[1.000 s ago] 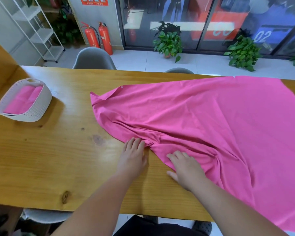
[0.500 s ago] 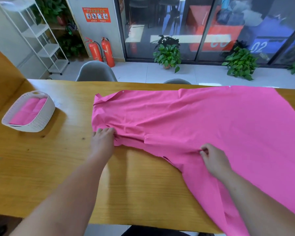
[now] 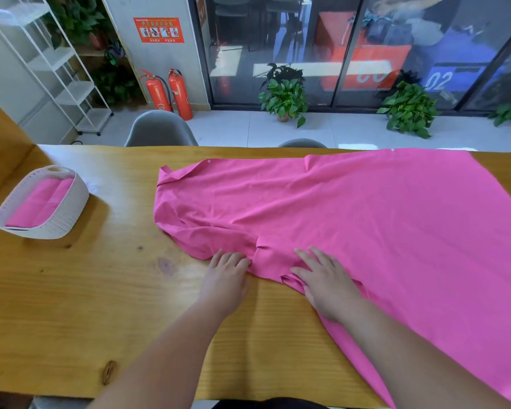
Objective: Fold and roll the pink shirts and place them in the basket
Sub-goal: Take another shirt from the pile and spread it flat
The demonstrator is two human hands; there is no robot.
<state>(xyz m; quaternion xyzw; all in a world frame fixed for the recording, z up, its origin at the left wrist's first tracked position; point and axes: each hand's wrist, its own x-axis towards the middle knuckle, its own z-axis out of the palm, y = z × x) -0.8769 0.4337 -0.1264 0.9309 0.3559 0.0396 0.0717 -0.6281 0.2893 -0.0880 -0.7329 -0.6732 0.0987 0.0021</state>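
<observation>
Cloth like this pink shirt (image 3: 351, 219) will likely feel light and limp to you, with no stiffness of its own, so expect it to sag, bunch and slide a little on the smooth wood if you drag it by one point. It lies spread across the right half of the desk (image 3: 101, 290), rumpled at its left end and along the near edge, with its right part running down towards the near edge of the desk. Best take it by an edge or a corner with both hands well apart, so that the fold comes over straight; a single pinch in the middle would probably only pull up a peak. Your right hand (image 3: 325, 283) rests flat on the fabric near its near edge, fingers spread and straight, pressing and gripping nothing. Your left hand (image 3: 226, 278) lies on bare wood just beside it, fingers nearly straight, fingertips touching the creased border of the shirt; no pinch shows. Well apart to the left stands the white basket (image 3: 56, 230), with rolled pink shirts (image 3: 39, 202) already lying inside it.
</observation>
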